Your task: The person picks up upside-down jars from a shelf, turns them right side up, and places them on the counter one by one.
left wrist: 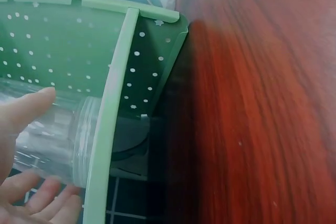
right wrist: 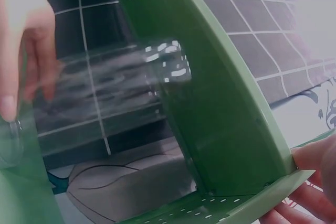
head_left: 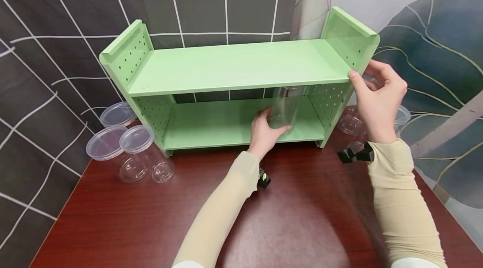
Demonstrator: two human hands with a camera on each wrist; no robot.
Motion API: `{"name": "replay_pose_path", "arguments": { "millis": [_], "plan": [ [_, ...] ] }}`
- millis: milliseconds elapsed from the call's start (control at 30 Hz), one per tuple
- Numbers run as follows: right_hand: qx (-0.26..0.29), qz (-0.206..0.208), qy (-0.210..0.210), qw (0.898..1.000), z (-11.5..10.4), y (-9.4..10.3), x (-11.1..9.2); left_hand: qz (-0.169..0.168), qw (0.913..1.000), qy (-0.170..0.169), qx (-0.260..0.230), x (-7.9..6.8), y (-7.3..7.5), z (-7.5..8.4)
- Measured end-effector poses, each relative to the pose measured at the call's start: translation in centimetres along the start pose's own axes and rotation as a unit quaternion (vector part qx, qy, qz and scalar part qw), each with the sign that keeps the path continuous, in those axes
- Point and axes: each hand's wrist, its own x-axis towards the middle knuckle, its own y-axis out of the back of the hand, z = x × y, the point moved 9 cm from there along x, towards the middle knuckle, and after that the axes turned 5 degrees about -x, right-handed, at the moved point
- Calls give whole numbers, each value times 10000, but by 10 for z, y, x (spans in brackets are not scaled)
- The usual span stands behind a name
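Note:
A two-tier green shelf (head_left: 234, 66) with perforated side panels stands on the table. On its lower tier, toward the right, is a tall clear plastic jar (head_left: 284, 106), partly hidden by the upper tier. My left hand (head_left: 264, 134) reaches under the upper tier and holds the jar low down. In the left wrist view its thumb (left wrist: 31, 106) lies along one side of the jar and its fingers curve round the other. My right hand (head_left: 383, 96) grips the front edge of the right side panel, thumb at the upper tier's corner and fingers round the outside.
Several clear jars with translucent lids (head_left: 137, 139) stand left of the shelf. More clear jars (head_left: 351, 121) are at its right, partly behind my right hand. A dark tiled backdrop (head_left: 203, 3) rises behind the shelf. The reddish-brown table (head_left: 302, 217) extends toward me.

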Motion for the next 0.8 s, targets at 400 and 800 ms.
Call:
{"name": "replay_pose_path", "arguments": {
  "millis": [400, 800],
  "plan": [
    [61, 65, 8, 10000, -1, 0, 0, -111, 9992, -134, -362, -32, 29, -3],
    [-9, 82, -34, 10000, -4, 0, -2, -222, 9982, -467, -306, -66, 73, -5]
  ]
}}
